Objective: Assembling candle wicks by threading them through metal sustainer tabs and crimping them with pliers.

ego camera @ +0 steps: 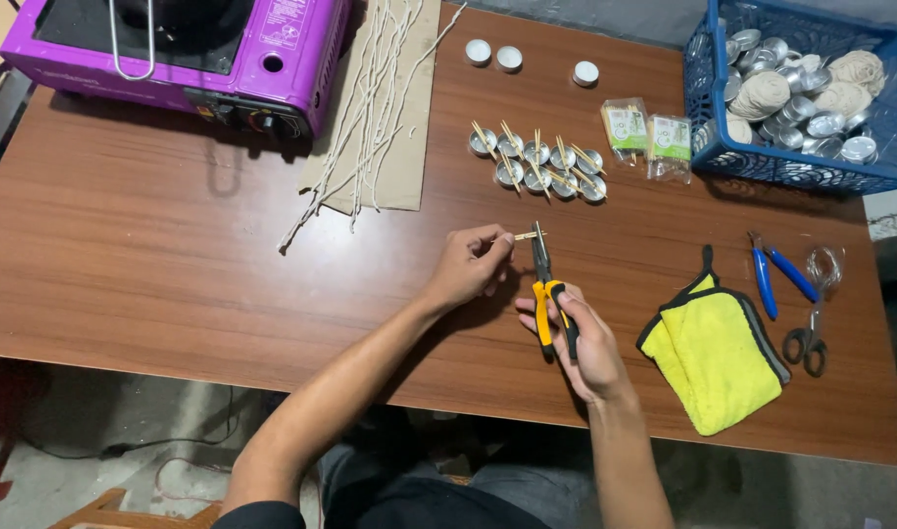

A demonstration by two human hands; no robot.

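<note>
The left hand (468, 264) pinches a small wooden stick (523, 235) in its grip while the right hand (581, 338) squeezes yellow-handled pliers (546, 294) onto it above the counter (174, 255).

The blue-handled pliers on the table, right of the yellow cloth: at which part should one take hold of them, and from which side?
Grip the blue-handled pliers around both blue handles, coming from above. They lie flat on the table with the handles spread apart, one end toward the scissors. The yellow cloth lies close on one side, so a downward reach probably suits best.
</note>
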